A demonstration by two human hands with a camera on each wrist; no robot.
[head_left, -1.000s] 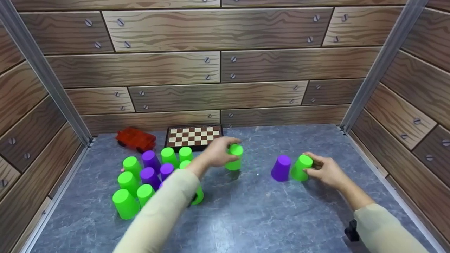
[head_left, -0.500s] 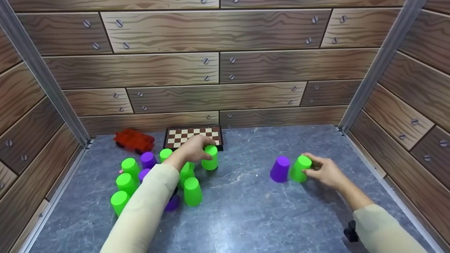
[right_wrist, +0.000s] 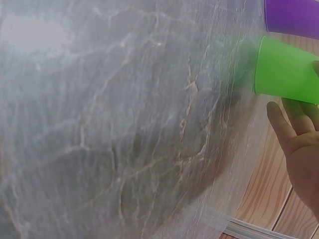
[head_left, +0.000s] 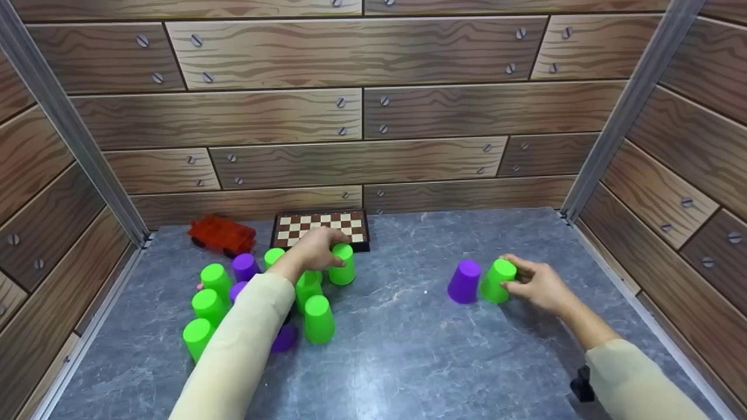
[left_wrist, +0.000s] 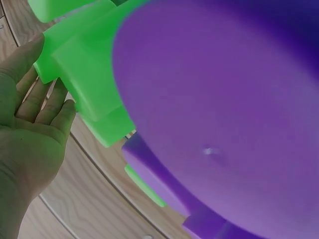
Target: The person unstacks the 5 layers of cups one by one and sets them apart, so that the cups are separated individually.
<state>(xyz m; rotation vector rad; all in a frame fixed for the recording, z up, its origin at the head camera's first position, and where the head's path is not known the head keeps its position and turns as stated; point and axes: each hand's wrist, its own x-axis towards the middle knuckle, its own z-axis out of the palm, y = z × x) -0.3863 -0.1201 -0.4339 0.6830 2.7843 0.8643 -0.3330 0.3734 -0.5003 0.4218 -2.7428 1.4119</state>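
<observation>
The left hand [head_left: 312,249] curls its fingers round an upturned green plastic cup [head_left: 342,264] that stands just in front of the small folding chessboard [head_left: 321,226], at the right-hand edge of a crowded cluster of cups; the cup looks set down or very nearly so, and the grip has not been let go. The right hand [head_left: 540,284] holds a second upturned green plastic cup [head_left: 498,280] with thumb and fingers wrapped about its side, and that cup stands touching an upturned purple plastic cup [head_left: 465,282], the pair well apart from the cluster on the grey marbled tabletop [head_left: 408,350]. By the look of it the step in hand is placing cups among their fellows, so the next move would call for easing the fingers away without tipping the neighbours. Counting is uncertain because the left sleeve [head_left: 245,344] hides part of the cluster: about nine green cups and four purple ones show in all. A red toy truck [head_left: 222,234] sits by the back wall, left of the chessboard.
</observation>
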